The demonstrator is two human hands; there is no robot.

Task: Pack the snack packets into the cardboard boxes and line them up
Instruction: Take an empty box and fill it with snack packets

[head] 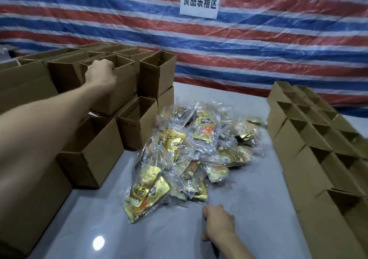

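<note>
A heap of gold and clear snack packets [191, 151] lies in the middle of the grey table [249, 209]. On the left, open cardboard boxes stand stacked in layers. My left hand [100, 73] reaches far out and grips the rim of a top-layer box [117, 91], fingers curled over its edge. My right hand [218, 222] is low near the front, just below the heap, with its fingers at the clear plastic edge of a packet; whether it pinches the plastic cannot be told.
Rows of open cardboard boxes [310, 155] line the table's right side. More open boxes [137, 125] stand left of the heap. A red, white and blue striped tarp [258, 39] with a white paper sign [200, 0] hangs behind.
</note>
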